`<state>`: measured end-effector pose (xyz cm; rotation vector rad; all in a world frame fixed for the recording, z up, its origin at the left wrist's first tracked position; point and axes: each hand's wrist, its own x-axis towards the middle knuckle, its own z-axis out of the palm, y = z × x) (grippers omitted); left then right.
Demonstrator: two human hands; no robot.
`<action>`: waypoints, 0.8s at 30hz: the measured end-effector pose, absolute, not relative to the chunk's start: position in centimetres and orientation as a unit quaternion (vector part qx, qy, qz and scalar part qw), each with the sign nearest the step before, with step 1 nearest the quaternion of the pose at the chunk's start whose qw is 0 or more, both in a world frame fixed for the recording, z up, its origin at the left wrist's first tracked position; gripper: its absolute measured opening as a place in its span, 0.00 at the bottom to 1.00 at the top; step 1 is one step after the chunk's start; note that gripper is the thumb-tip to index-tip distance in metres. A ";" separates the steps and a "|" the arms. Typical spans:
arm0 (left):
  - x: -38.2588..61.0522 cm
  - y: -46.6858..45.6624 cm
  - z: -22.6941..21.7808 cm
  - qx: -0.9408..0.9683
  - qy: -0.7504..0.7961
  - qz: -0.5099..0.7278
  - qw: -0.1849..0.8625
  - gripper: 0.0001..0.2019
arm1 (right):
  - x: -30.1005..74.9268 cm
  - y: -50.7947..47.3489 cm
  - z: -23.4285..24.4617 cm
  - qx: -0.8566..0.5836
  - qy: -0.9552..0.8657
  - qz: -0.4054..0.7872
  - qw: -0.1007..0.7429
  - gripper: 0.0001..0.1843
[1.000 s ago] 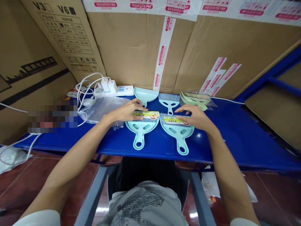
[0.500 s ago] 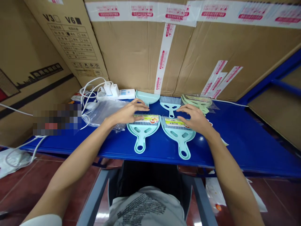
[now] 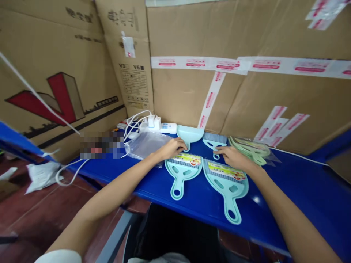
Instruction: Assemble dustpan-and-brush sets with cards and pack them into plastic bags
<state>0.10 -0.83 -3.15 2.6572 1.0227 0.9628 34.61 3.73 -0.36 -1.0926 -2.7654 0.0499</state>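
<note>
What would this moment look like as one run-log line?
left hand: at loose dustpan handle | right hand: by small brush handle | front: two labelled dustpan sets, flat on blue table | grip: unclear

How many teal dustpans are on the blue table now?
3. Left labelled dustpan and right labelled dustpan lie side by side near the front; bare dustpan sits beyond the left hand. The bagged green stack may hide others.

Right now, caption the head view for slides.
Left hand at a teal dustpan, right hand at a brush, beside two labelled dustpan sets on a blue table.
</note>
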 end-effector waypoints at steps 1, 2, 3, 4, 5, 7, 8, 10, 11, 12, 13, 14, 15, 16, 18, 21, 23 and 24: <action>0.1 -0.8 -3.0 0.883 0.340 0.317 0.072 0.09 | 34.6 3.9 -0.7 -0.365 -0.927 0.021 0.087 0.32; 0.0 -0.9 -2.9 0.883 0.341 0.314 0.076 0.09 | 34.5 4.0 -1.1 -0.362 -0.927 0.028 0.090 0.32; 0.0 -1.0 -2.8 0.883 0.341 0.312 0.082 0.08 | 34.3 3.9 -1.3 -0.359 -0.928 0.035 0.095 0.32; -0.1 -1.1 -2.7 0.884 0.339 0.310 0.088 0.08 | 34.3 3.7 -1.3 -0.358 -0.927 0.041 0.103 0.32; -0.2 -1.3 -2.6 0.885 0.337 0.309 0.093 0.08 | 34.3 3.4 -1.2 -0.362 -0.924 0.045 0.116 0.31; -0.4 -1.7 -2.3 0.882 0.331 0.322 0.094 0.08 | 34.6 2.6 -0.6 -0.374 -0.914 0.040 0.154 0.29; -0.4 -1.9 -2.1 0.878 0.331 0.334 0.092 0.08 | 34.9 2.1 0.0 -0.377 -0.909 0.039 0.174 0.28; -0.4 -2.4 -1.6 0.870 0.330 0.353 0.098 0.09 | 35.7 1.0 1.1 -0.376 -0.905 0.056 0.192 0.24; -0.4 -2.6 -1.3 0.870 0.325 0.355 0.110 0.09 | 36.1 0.4 1.7 -0.373 -0.906 0.077 0.187 0.23; -0.3 -2.8 -1.2 0.872 0.317 0.351 0.126 0.10 | 36.4 -0.2 2.2 -0.370 -0.907 0.102 0.174 0.21; -0.2 -2.9 -1.0 0.877 0.305 0.342 0.141 0.10 | 36.6 -0.6 2.5 -0.371 -0.907 0.125 0.156 0.19; -0.1 -3.1 -1.0 0.884 0.292 0.330 0.154 0.09 | 36.8 -1.0 2.8 -0.374 -0.906 0.141 0.137 0.18; 0.0 -3.2 -1.0 0.892 0.281 0.315 0.160 0.09 | 36.8 -1.3 2.9 -0.379 -0.905 0.149 0.121 0.18; 0.0 -3.3 -1.1 0.899 0.276 0.301 0.159 0.09 | 36.8 -1.5 2.9 -0.383 -0.905 0.152 0.106 0.20; 0.1 -3.4 -1.3 0.910 0.279 0.270 0.142 0.11 | 36.7 -1.7 2.8 -0.388 -0.906 0.149 0.080 0.26; 0.0 -3.4 -1.6 0.919 0.298 0.233 0.113 0.14 | 36.5 -1.7 2.5 -0.394 -0.906 0.146 0.055 0.28; -0.1 -3.4 -1.6 0.921 0.305 0.221 0.105 0.15 | 36.6 -1.7 2.4 -0.399 -0.903 0.154 0.047 0.27; -0.2 -3.4 -1.6 0.920 0.307 0.220 0.104 0.15 | 36.7 -1.7 2.3 -0.400 -0.902 0.159 0.045 0.26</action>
